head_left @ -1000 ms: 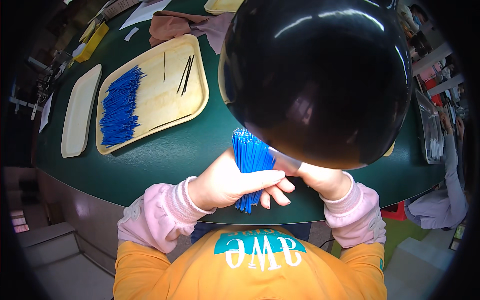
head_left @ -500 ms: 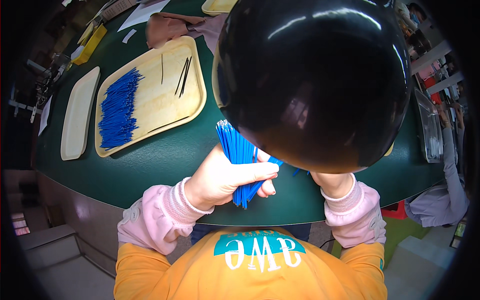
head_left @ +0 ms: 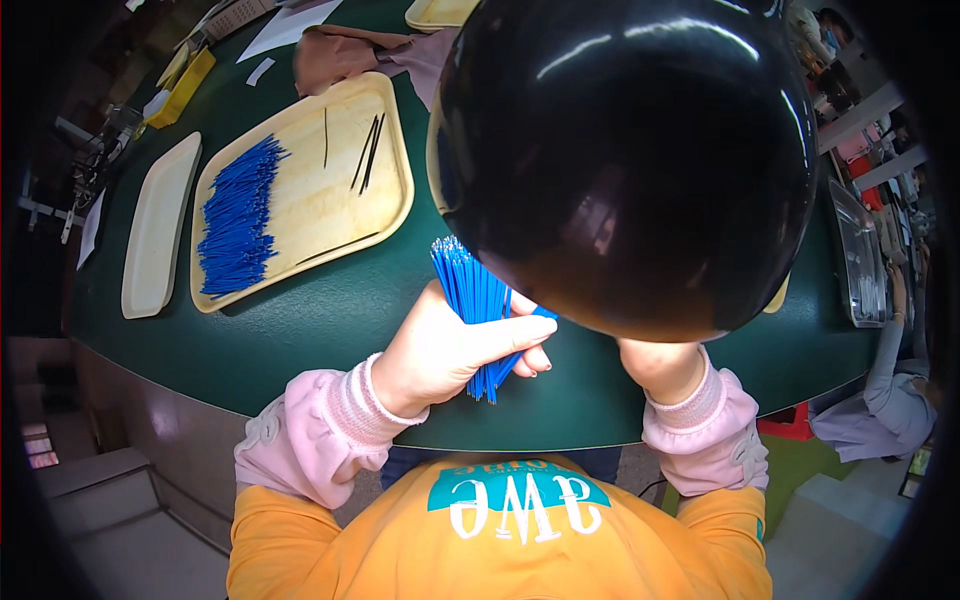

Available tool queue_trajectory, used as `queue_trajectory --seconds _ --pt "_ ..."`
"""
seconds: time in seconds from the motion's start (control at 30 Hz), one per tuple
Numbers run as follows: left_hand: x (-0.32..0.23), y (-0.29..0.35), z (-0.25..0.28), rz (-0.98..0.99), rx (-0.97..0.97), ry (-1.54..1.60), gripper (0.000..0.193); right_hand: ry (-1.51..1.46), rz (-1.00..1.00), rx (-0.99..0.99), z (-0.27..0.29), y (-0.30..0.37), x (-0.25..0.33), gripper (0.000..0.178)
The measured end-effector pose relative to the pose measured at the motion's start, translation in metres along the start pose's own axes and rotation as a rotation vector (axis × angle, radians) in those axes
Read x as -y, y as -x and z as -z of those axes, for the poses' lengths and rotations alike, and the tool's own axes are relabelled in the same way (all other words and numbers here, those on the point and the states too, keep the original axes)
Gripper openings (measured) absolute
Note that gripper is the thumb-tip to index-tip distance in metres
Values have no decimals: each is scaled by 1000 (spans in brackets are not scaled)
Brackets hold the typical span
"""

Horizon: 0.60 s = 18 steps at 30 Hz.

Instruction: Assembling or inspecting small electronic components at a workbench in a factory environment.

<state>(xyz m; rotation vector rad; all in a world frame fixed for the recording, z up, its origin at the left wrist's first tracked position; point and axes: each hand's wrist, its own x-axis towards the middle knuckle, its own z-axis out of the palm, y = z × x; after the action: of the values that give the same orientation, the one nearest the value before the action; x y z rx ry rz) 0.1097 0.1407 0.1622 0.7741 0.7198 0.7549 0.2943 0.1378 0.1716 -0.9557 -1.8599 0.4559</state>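
Note:
A thick bundle of blue wires (head_left: 470,285) with bare, shiny tips stands roughly upright in my left hand (head_left: 440,345), whose thumb and fingers wrap round it above the table's near edge. To its right, the wrist of my right hand (head_left: 660,368) shows, while the fingers are hidden beneath a large glossy black dome (head_left: 630,170). What the right hand holds, if anything, cannot be seen. On the left, a cream tray (head_left: 340,215) bears a wide heap of blue wires (head_left: 238,220) and a few thin black strips (head_left: 368,155).
The green table (head_left: 330,345) carries a narrow empty-looking white tray (head_left: 160,230) at the far left and a yellow bin (head_left: 183,88) behind it. A crumpled brownish-pink cloth (head_left: 340,58) lies at the back. A clear tray (head_left: 858,260) and another person's sleeve (head_left: 895,385) are at the right.
The bundle in my left hand has shifted up slightly. Loose blue wire ends near my right hand are out of sight now. At the right, the other person's arm has moved.

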Motion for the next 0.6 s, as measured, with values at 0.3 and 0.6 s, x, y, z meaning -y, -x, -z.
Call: queue_trajectory --seconds 0.3,0.6 --pt "1 -1 0 -34 -36 -15 10 -105 36 7 -5 -4 -2 12" --pt "0 0 -3 -297 -157 -441 11 119 136 47 -6 -4 -1 12"
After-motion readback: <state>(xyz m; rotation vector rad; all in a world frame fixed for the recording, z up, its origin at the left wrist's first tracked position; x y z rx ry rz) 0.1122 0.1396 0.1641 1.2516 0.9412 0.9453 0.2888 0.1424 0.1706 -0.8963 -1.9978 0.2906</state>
